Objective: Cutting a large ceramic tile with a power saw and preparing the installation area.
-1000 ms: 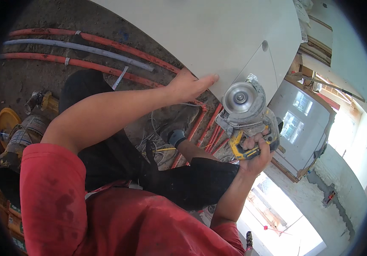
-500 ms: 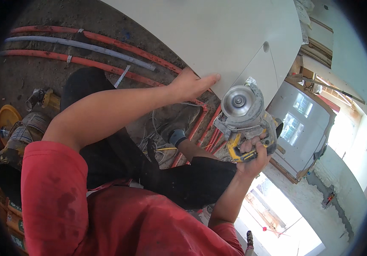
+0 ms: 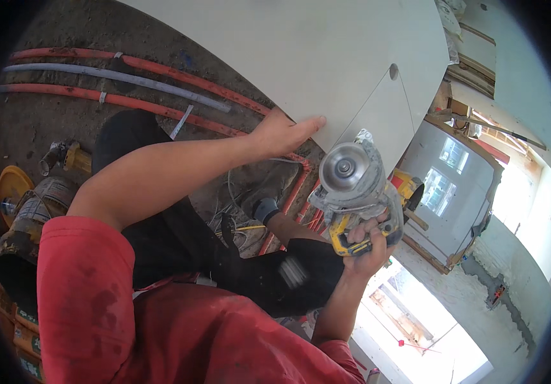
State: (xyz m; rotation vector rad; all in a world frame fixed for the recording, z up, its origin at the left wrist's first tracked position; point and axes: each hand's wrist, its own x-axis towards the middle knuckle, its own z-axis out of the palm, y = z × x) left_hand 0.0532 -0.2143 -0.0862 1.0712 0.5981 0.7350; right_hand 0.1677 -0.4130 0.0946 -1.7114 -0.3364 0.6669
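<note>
My left hand (image 3: 285,134) grips the edge of a large pale board (image 3: 326,57), thumb on top and fingertips mostly hidden underneath. The board carries two thin straight lines (image 3: 371,98) meeting near a grey oval spot (image 3: 393,72). My right hand (image 3: 365,246) is closed round the handle of a dusty yellow-and-black circular saw (image 3: 346,185), whose round metal disc faces up just below the board's edge. Whether the saw touches the board I cannot tell.
Red and grey pipes (image 3: 147,77) run along the dirty floor. At left lie a grimy bucket (image 3: 48,208), a yellow lid (image 3: 14,185) and another tool (image 3: 75,159). A white slab (image 3: 426,198) leans at right, near bright openings. My legs (image 3: 205,237) are folded below.
The saw and my right hand have moved down and to the left, away from the lines' upper ends, and more of its yellow body shows. My left hand has dropped slightly.
</note>
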